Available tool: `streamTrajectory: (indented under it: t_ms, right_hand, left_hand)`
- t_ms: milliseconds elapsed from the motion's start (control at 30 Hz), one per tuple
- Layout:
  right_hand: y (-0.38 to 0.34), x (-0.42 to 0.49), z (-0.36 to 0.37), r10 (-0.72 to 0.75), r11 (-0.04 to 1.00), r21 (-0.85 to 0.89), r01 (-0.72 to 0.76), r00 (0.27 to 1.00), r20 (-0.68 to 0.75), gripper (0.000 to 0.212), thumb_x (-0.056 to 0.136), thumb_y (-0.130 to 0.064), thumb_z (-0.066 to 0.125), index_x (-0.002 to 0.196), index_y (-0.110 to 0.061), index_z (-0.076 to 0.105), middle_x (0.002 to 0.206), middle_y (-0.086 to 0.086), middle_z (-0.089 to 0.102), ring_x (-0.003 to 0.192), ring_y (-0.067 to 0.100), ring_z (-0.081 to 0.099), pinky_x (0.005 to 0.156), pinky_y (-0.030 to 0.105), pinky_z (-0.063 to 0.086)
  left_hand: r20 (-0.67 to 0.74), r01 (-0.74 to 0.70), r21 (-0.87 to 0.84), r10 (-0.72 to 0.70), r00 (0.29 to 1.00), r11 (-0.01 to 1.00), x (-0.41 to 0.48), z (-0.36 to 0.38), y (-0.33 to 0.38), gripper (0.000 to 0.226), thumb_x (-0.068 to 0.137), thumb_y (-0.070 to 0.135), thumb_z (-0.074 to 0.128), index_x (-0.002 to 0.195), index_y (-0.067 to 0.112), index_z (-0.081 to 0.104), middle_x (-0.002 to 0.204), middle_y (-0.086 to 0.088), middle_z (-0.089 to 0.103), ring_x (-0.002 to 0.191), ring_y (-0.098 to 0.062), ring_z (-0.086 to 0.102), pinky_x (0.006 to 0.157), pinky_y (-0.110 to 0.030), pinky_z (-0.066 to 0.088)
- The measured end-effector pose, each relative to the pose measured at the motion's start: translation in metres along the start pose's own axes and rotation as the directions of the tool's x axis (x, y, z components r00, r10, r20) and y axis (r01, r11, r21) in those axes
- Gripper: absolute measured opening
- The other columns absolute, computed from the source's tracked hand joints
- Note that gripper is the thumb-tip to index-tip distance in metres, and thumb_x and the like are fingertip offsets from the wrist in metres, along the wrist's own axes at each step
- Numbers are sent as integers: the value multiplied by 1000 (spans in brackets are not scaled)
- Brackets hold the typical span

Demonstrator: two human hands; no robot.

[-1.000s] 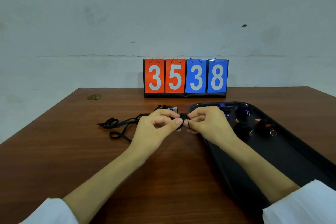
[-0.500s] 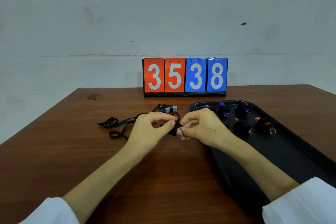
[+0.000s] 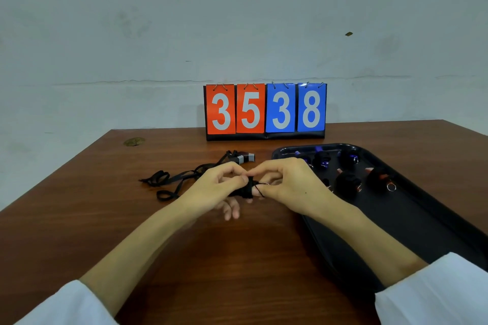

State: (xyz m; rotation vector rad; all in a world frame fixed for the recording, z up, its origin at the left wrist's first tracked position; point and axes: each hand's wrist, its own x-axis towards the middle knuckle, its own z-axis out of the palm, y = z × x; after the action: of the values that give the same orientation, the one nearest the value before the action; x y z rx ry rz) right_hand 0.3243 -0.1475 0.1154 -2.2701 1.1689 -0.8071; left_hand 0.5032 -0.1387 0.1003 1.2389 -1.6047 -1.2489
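Brown bench (image 3: 237,258) and pale wall frame the work. A black bundle (image 3: 247,189) is held just above the bench, left of the tray (image 3: 422,219), with the fingers of the left hand (image 3: 215,188) and right hand (image 3: 289,185) pinched on it. Tying off is judged to be in hand. Next, the loose end (image 3: 260,191) must be secured without the wraps being slackened. Since a second ago, the bundle has been drawn leftward and lower, off the tray rim.

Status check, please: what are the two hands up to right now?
Left hand and right hand both pinch the small black bundle. Black straps lie behind the left hand; black tray at right. Nothing blocks them.
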Motion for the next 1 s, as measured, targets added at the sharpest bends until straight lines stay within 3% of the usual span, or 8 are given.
streamTrajectory:
  t_ms: [200, 333, 467, 567, 700, 867, 933, 1000]
  right_hand:
    - [-1, 1, -4, 56, 997, 55, -53, 997, -51, 23, 76, -19, 75, 96, -25, 66, 75, -10, 71, 73, -3, 66, 81, 21, 54]
    - [-1, -1, -5, 21, 996, 83, -18, 999, -38, 39, 78, -18, 72, 114, -28, 62, 75, -6, 73, 74, -2, 67, 81, 18, 51]
    - [-1, -3, -6, 38, 995, 95, -30, 996, -80, 23, 78, -16, 72, 99, -24, 69, 72, -9, 72, 73, -2, 67, 81, 20, 53]
    - [-1, -3, -3, 64, 994, 94, -56, 994, -89, 16, 77, -16, 73, 92, -21, 70, 73, -10, 71, 73, -1, 67, 80, 20, 54]
    - [1, -3, -6, 94, 988, 133, -82, 992, -86, 15, 78, -16, 72, 93, -19, 69, 73, -7, 72, 71, 1, 68, 78, 22, 55]
    - [-2, -5, -14, 107, 953, 275, -126, 991, 83, 21, 92, -7, 51, 108, -9, 65, 85, -1, 69, 83, 12, 69, 78, 26, 57]
    - [-3, -10, -19, 132, 925, 345, -159, 986, 101, 22, 93, -16, 51, 109, -8, 64, 89, 1, 69, 87, 15, 69, 80, 28, 57]
    - [-2, -21, -23, 149, 946, 284, -156, 988, 47, 20, 86, -29, 62, 100, -16, 67, 87, -3, 70, 84, 8, 68, 78, 24, 56]
  left_hand:
    - [52, 38, -193, -29, 998, 981, -2, -8, 0, 42, 74, 30, 66, 105, 2, 63, 87, -16, 70, 61, -16, 59, 54, -23, 50]
    - [53, 21, -246, -9, 999, 969, -4, -7, 0, 25, 87, 20, 57, 110, 9, 60, 93, -20, 70, 62, -22, 61, 53, -25, 52]
    - [9, -21, -216, 23, 1000, 976, -4, -4, -2, 24, 93, 16, 52, 113, 9, 62, 95, -20, 67, 68, -26, 64, 60, -29, 56]
    - [21, -38, -195, 43, 999, 980, -4, -6, -1, 34, 84, 25, 60, 112, 6, 64, 97, -19, 70, 76, -26, 68, 68, -28, 58]
    - [11, -43, -184, 46, 999, 982, -3, -7, -3, 43, 73, 20, 68, 113, 4, 62, 100, -17, 72, 87, -28, 70, 71, -27, 59]
    - [-27, -63, -136, 60, 998, 989, -2, -6, -1, 41, 70, 17, 69, 107, 2, 65, 93, -17, 73, 85, -25, 71, 69, -23, 59]
    - [-18, -72, -136, 70, 997, 988, -1, -4, 4, 38, 69, 18, 69, 104, 3, 67, 93, -17, 73, 85, -24, 71, 68, -22, 58]
    - [29, -84, -97, 87, 996, 992, 0, 4, 12, 37, 71, 21, 69, 104, 5, 68, 93, -16, 73, 84, -24, 71, 68, -21, 58]
